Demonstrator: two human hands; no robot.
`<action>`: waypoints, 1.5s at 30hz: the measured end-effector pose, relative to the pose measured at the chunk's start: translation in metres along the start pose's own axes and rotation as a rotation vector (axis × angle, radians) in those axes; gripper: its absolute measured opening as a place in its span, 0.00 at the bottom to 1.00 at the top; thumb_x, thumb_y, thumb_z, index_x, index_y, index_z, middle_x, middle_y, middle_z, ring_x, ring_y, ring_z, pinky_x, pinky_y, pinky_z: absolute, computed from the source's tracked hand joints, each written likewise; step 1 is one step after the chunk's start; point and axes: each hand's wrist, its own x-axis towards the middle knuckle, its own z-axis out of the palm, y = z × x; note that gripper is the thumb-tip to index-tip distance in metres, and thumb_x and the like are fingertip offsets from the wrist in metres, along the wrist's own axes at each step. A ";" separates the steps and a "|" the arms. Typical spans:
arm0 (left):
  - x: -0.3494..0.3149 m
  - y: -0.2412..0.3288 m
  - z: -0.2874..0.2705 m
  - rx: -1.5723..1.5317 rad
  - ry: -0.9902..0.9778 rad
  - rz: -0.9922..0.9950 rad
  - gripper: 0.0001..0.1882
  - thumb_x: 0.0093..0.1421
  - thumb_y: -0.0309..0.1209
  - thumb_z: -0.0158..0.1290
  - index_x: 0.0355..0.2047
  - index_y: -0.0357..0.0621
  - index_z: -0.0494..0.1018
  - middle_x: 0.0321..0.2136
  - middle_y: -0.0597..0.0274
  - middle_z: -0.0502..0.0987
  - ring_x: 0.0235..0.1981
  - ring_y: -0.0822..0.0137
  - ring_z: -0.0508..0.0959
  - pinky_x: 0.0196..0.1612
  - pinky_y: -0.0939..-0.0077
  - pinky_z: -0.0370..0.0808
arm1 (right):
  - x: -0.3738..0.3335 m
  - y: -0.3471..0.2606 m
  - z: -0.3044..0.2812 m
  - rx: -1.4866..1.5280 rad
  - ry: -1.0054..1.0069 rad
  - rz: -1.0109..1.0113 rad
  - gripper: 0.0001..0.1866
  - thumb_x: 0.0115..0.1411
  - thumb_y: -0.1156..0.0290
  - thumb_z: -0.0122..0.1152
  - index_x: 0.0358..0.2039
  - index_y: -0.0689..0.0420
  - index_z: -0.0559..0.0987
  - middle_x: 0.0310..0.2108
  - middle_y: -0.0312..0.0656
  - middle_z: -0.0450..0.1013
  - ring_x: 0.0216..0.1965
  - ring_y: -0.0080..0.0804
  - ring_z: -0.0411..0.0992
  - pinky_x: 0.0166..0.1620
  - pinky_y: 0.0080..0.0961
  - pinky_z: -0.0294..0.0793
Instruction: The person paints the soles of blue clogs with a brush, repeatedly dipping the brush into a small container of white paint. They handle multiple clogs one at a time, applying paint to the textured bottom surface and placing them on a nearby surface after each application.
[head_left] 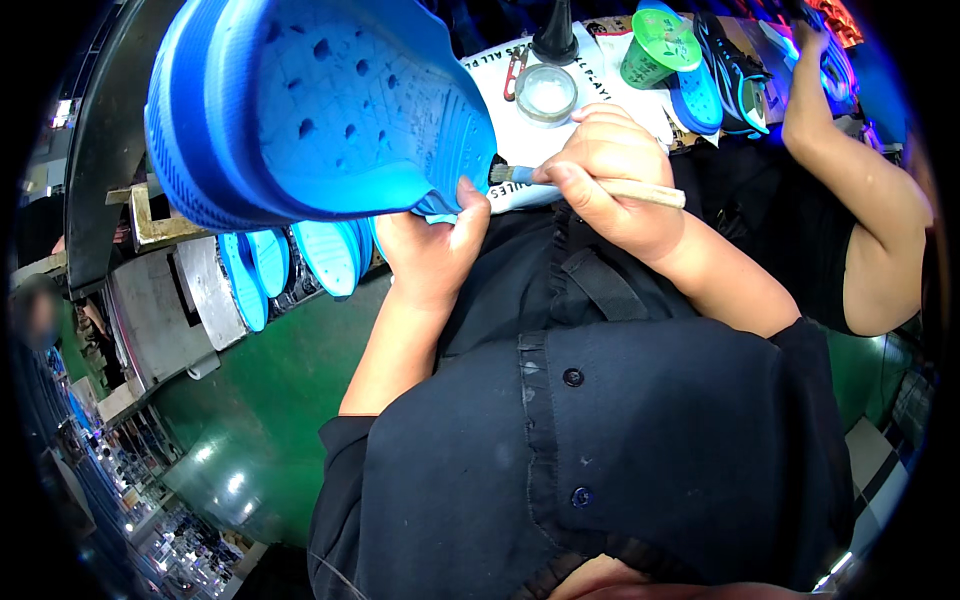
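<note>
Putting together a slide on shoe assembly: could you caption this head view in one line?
Left hand holds up a blue shoe sole while the right hand brushes its edge with a small brush.

Counter (640,120) under white printed sheet, small round glass dish (546,93), green cup (655,48), blue soles (700,100), dark shoe (735,65) far right

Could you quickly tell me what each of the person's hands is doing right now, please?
Left hand: closed on the edge of the blue shoe sole, holding it up.
Right hand: closed around the brush, bristles at the sole's edge.
</note>
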 end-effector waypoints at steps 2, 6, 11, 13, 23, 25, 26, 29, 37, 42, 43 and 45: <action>0.000 -0.002 -0.005 0.049 -0.079 0.049 0.19 0.47 0.21 0.58 0.39 0.33 0.65 0.31 0.54 0.76 0.30 0.66 0.77 0.37 0.74 0.73 | 0.001 -0.003 0.003 0.022 -0.013 0.023 0.08 0.51 0.70 0.63 0.18 0.57 0.78 0.16 0.38 0.71 0.20 0.35 0.68 0.32 0.27 0.64; -0.001 -0.004 -0.009 0.075 -0.108 0.078 0.23 0.49 0.22 0.58 0.44 0.32 0.63 0.33 0.53 0.77 0.33 0.67 0.78 0.40 0.75 0.73 | 0.000 -0.006 0.002 -0.041 -0.071 0.016 0.08 0.51 0.70 0.62 0.18 0.58 0.78 0.16 0.38 0.71 0.20 0.35 0.68 0.31 0.27 0.64; -0.002 -0.003 -0.011 0.113 -0.101 0.060 0.22 0.49 0.22 0.58 0.43 0.32 0.63 0.32 0.53 0.77 0.32 0.68 0.78 0.39 0.75 0.73 | 0.000 0.001 -0.001 -0.013 -0.014 0.013 0.08 0.50 0.70 0.63 0.18 0.57 0.78 0.16 0.38 0.70 0.20 0.34 0.68 0.31 0.28 0.64; -0.002 -0.003 -0.010 0.121 -0.116 0.064 0.22 0.49 0.22 0.58 0.43 0.32 0.63 0.32 0.53 0.77 0.32 0.68 0.78 0.39 0.75 0.73 | 0.001 0.000 0.001 -0.010 -0.013 0.015 0.08 0.51 0.70 0.63 0.18 0.57 0.78 0.16 0.37 0.70 0.20 0.34 0.68 0.31 0.28 0.64; 0.000 0.000 -0.015 0.121 -0.129 0.070 0.19 0.48 0.20 0.57 0.41 0.32 0.65 0.32 0.55 0.77 0.32 0.69 0.77 0.39 0.77 0.73 | -0.001 0.002 -0.012 -0.088 -0.010 0.043 0.10 0.54 0.71 0.59 0.18 0.60 0.78 0.16 0.40 0.71 0.21 0.37 0.68 0.32 0.30 0.66; 0.005 0.005 -0.013 0.038 -0.094 -0.003 0.16 0.47 0.20 0.57 0.37 0.33 0.68 0.31 0.56 0.77 0.31 0.69 0.77 0.38 0.76 0.73 | -0.001 0.000 -0.017 -0.064 0.036 0.120 0.10 0.55 0.71 0.58 0.19 0.60 0.78 0.17 0.40 0.72 0.21 0.37 0.69 0.31 0.29 0.66; 0.007 0.011 -0.013 -0.021 -0.057 -0.069 0.13 0.46 0.20 0.57 0.34 0.34 0.71 0.29 0.57 0.77 0.29 0.68 0.77 0.37 0.75 0.72 | -0.002 -0.001 -0.021 -0.052 0.060 0.158 0.11 0.56 0.71 0.57 0.19 0.60 0.78 0.17 0.41 0.72 0.21 0.37 0.69 0.31 0.29 0.66; 0.021 0.018 -0.023 -0.107 -0.109 -0.196 0.13 0.48 0.21 0.58 0.36 0.33 0.72 0.30 0.56 0.78 0.32 0.69 0.76 0.39 0.74 0.72 | -0.015 0.004 -0.031 -0.020 0.149 0.299 0.11 0.56 0.73 0.57 0.19 0.60 0.78 0.18 0.42 0.72 0.22 0.35 0.70 0.30 0.29 0.67; 0.108 0.120 -0.021 -0.748 -0.771 -0.691 0.47 0.44 0.35 0.62 0.60 0.29 0.50 0.49 0.49 0.70 0.49 0.60 0.73 0.46 0.70 0.74 | -0.047 0.019 -0.070 0.041 0.275 0.471 0.13 0.59 0.69 0.56 0.19 0.58 0.79 0.17 0.41 0.71 0.24 0.38 0.71 0.31 0.31 0.67; 0.211 0.164 0.111 -0.898 -1.038 -0.374 0.37 0.48 0.36 0.60 0.55 0.34 0.59 0.37 0.57 0.73 0.35 0.70 0.75 0.35 0.78 0.75 | -0.056 0.019 -0.093 0.099 0.333 0.590 0.13 0.60 0.70 0.54 0.20 0.61 0.78 0.16 0.40 0.71 0.22 0.34 0.70 0.28 0.30 0.66; 0.245 0.175 0.135 -1.067 -1.152 -0.470 0.26 0.54 0.33 0.58 0.51 0.37 0.64 0.29 0.61 0.73 0.25 0.72 0.75 0.27 0.80 0.76 | -0.055 0.019 -0.092 0.141 0.350 0.583 0.14 0.60 0.69 0.54 0.20 0.61 0.78 0.15 0.41 0.71 0.20 0.32 0.70 0.27 0.29 0.66; 0.298 0.164 0.191 -1.128 -0.663 -0.557 0.21 0.57 0.34 0.56 0.45 0.34 0.65 0.36 0.46 0.75 0.35 0.61 0.79 0.35 0.79 0.79 | -0.051 0.022 -0.090 0.155 0.332 0.570 0.15 0.61 0.69 0.54 0.20 0.61 0.78 0.15 0.41 0.70 0.19 0.33 0.69 0.27 0.29 0.66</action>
